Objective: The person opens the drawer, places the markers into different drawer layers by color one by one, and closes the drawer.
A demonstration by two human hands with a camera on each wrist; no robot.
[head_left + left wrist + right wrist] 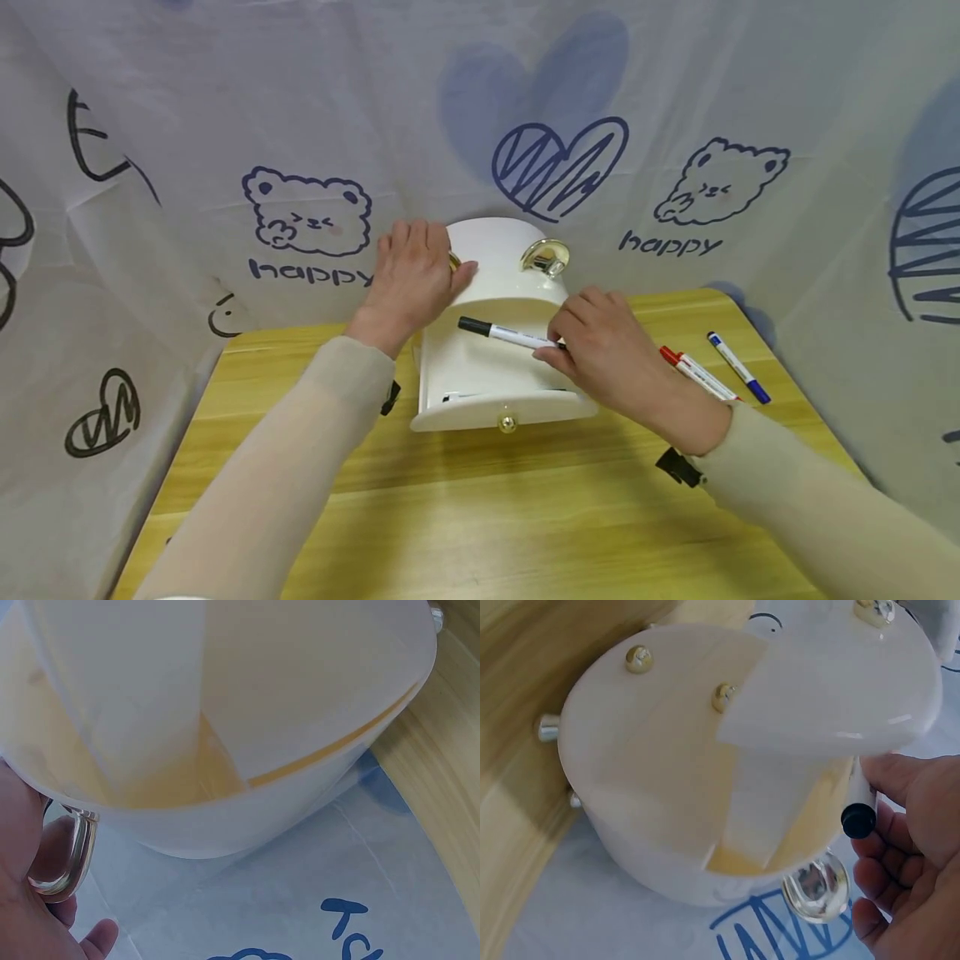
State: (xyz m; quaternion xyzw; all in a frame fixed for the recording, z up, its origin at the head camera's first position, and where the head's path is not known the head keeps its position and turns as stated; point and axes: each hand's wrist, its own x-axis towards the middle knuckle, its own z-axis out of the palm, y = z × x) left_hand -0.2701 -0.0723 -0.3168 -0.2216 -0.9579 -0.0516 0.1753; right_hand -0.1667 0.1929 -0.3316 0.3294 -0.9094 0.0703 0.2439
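A white rounded storage box (495,262) stands at the back of the table with its front flap (480,414) tilted out. My left hand (412,275) grips the gold ring-shaped ear (81,855) on the box's left side. Above the opening, my right hand (607,346) pinches a white marker (513,336) with a black cap, which points left. In the right wrist view, the black end of that marker (859,820) shows beside the box's rim. Inside the box, low behind the flap, lies a white and black item (452,397), mostly hidden.
Right of the box, red-capped markers (701,373) lie partly behind my right forearm, and a blue marker (738,367) lies farther right. A second gold ear (546,257) and a gold knob (507,422) stick out from the box. Printed cloth (420,108) hangs behind the table.
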